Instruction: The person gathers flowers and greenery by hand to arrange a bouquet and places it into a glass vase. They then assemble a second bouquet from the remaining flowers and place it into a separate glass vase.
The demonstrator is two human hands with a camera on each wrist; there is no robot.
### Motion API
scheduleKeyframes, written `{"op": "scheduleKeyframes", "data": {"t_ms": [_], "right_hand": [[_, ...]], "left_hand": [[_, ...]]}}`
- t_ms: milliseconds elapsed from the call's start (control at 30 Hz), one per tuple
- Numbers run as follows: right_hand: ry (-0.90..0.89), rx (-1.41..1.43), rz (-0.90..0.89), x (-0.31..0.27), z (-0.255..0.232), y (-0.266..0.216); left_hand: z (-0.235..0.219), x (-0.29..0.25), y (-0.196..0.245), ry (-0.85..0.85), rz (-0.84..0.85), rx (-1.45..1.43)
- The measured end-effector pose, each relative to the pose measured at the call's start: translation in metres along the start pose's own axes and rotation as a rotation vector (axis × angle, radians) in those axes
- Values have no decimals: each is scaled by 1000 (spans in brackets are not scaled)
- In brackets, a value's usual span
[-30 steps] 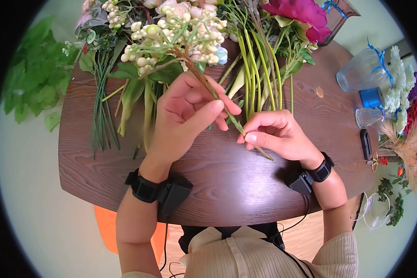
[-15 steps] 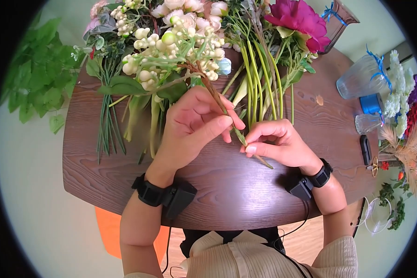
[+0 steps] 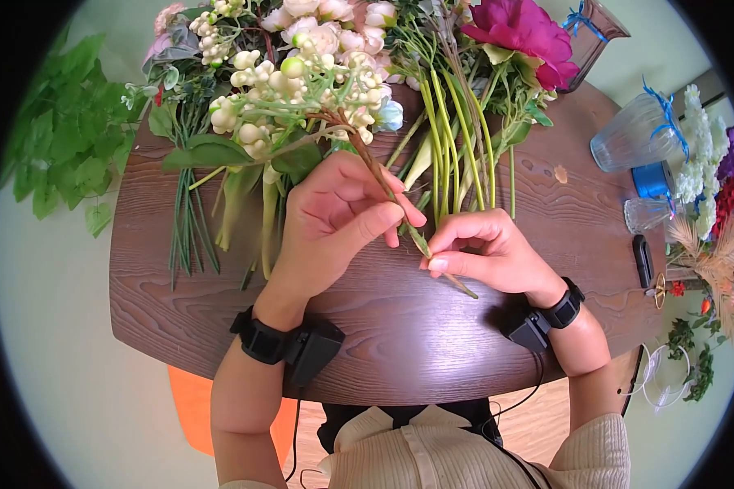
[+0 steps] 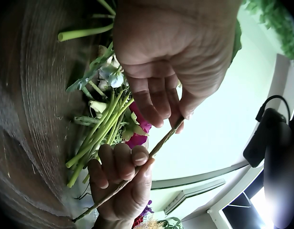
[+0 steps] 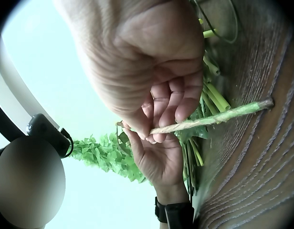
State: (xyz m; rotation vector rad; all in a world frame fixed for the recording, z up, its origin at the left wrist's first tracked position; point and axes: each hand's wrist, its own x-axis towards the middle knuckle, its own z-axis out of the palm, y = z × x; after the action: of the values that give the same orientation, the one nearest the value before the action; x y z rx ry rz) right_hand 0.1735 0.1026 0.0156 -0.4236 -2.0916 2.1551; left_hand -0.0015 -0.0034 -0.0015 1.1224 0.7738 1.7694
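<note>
A spray of cream-white berries (image 3: 253, 134) on a brown-and-green stem (image 3: 369, 163) slants across the head view, its berry end away from the body. My left hand (image 3: 330, 224) pinches the stem between thumb and fingers, below the berries. Further down, my right hand (image 3: 491, 251) pinches it between thumb and fingertips near the cut end. In the right wrist view the stem (image 5: 209, 120) looks wrapped, with green at its dark tip. The left wrist view shows the stem running between both hands, above the dark wood table (image 4: 37, 109).
Pale pink flowers (image 3: 314, 37), thin green stems (image 3: 189, 232), thicker green stems (image 3: 444, 155) and a magenta flower (image 3: 522, 37) lie at the back. To the right are a glass vase (image 3: 636, 134), a blue ribbon spool (image 3: 652, 181), a small glass (image 3: 646, 214) and a black object (image 3: 643, 261).
Both hands and the berry spray have come slightly nearer the body, mostly in the first half second. The head view has shifted a little. Both hands keep their pinch on the stem.
</note>
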Motion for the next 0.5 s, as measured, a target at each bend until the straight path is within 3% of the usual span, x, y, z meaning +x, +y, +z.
{"op": "scheduleKeyframes", "data": {"t_ms": [333, 400, 500], "right_hand": [[38, 46, -47, 1, -1, 4], [221, 17, -69, 1, -8, 2], [572, 151, -253, 5, -20, 5]], "left_hand": [[2, 1, 3, 41, -28, 21], [4, 1, 6, 107, -77, 40], [5, 1, 4, 162, -79, 64]]}}
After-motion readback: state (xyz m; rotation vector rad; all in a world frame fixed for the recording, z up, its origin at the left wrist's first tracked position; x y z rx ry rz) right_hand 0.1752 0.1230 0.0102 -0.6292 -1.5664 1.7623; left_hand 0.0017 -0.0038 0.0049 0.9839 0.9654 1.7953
